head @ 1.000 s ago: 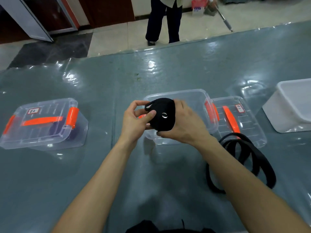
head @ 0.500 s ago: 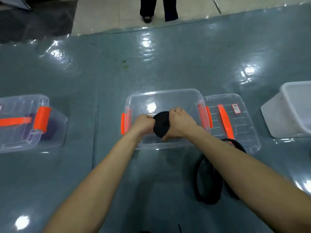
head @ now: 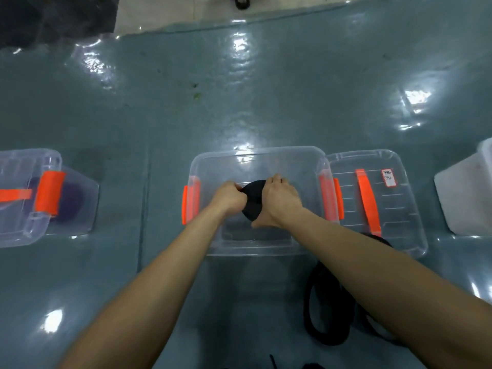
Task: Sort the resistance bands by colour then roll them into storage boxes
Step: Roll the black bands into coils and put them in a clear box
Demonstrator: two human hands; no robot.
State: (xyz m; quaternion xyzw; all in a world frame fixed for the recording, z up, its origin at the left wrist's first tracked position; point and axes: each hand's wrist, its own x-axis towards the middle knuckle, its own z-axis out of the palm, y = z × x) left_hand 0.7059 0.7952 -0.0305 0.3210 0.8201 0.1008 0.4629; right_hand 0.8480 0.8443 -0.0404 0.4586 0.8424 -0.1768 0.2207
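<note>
You are gripping the rolled black resistance band point(head: 251, 202) inside the open clear storage box point(head: 306, 161), left hand point(head: 231, 196) and right hand point(head: 279, 202) fingers curling round its sides.

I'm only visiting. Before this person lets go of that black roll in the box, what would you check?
1. Box open: ok. The clear box has no lid on; its lid lies just to its right.
2. Roll inside the box: ok. The left hand and right hand hold the black roll inside its walls.
3. Roll resting on the box floor: cannot tell.
4. Roll wound tight: cannot tell; the hands hide most of it.
5. Colours apart: ok. A purple roll sits in the closed box on the left.
6. All black bands stored: not ok. A loose band lies on the table.
</note>
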